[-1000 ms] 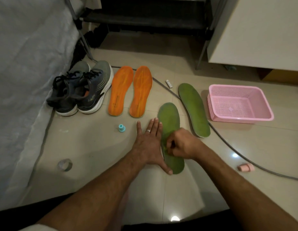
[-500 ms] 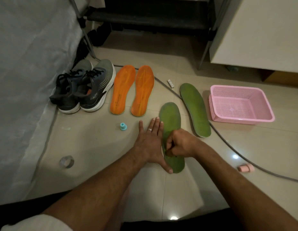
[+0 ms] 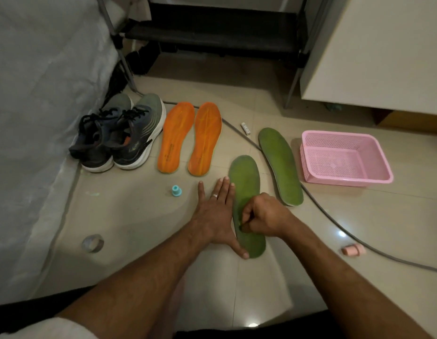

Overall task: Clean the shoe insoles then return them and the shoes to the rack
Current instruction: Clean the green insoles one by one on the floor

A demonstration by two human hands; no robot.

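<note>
A green insole [image 3: 245,177] lies lengthwise on the tiled floor in front of me. My left hand [image 3: 212,216] rests flat beside its left edge, fingers straight, with the thumb against the heel end. With curled fingers, my right hand [image 3: 261,216] sits on the insole's middle and pinches at its left edge. A second green insole [image 3: 281,165] lies to the right. Two orange insoles [image 3: 176,138] [image 3: 205,140] lie side by side further left, next to a pair of grey sneakers [image 3: 137,138]. The dark shoe rack [image 3: 212,37] stands at the back.
A pink mesh basket [image 3: 308,152] sits right of the insoles, with a grey cable [image 3: 322,209] running past it. On the floor lie a teal cap [image 3: 176,191], a tape roll [image 3: 93,242], a small pink item [image 3: 353,250] and a white tube [image 3: 246,129]. A grey cover [image 3: 29,94] fills the left; a white cabinet [image 3: 383,45] is at the right.
Both hands stay in place on and beside the green insole. The right hand's fingers have shifted slightly on it, and the camera has tipped a little.
</note>
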